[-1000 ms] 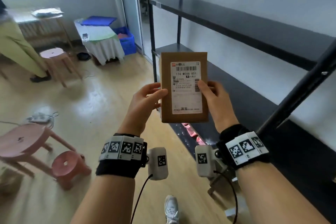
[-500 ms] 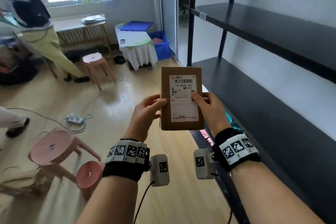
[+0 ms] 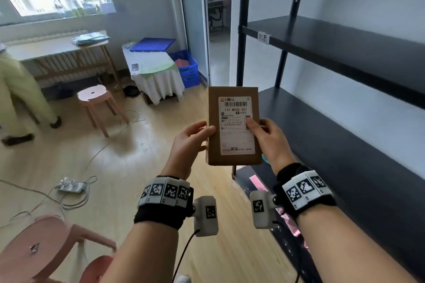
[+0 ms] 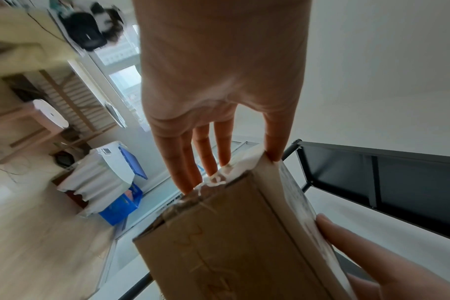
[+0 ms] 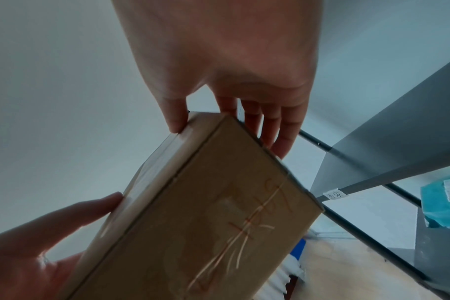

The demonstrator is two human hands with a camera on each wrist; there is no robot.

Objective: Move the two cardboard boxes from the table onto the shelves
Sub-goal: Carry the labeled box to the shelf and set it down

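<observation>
Held up in the air in both hands: one brown cardboard box (image 3: 233,125), not on the shelves (image 3: 345,108) and just to the left of them. Stood on its short end, white paper label (image 3: 236,125) facing the head camera. Gripped on its left side by the left hand (image 3: 187,142), thumb on the front, four fingers (image 4: 203,154) spread along the back. Gripped on its right side by the right hand (image 3: 270,140), thumb pressed on the label's edge, fingers (image 5: 278,130) wrapped behind. Pinched tight between thumb and fingers on each side, so neither hand wide or loose. Seen from the wrist cameras: torn white tape at one end of the box and red scribbled writing on its plain back.

Black and dark, those shelves, with a small white tag (image 3: 263,37) stuck on the front edge of the upper board. Below the box, on the lowest board, something pink (image 3: 258,184). Left of the shelves: a wooden floor, a pink stool (image 3: 95,95), a small table with a white cloth (image 3: 158,76), a blue crate (image 3: 186,68) beside it. Far left of the shelves, someone's legs in pale green trousers (image 3: 21,89), blurry. Second box nowhere to be seen.
</observation>
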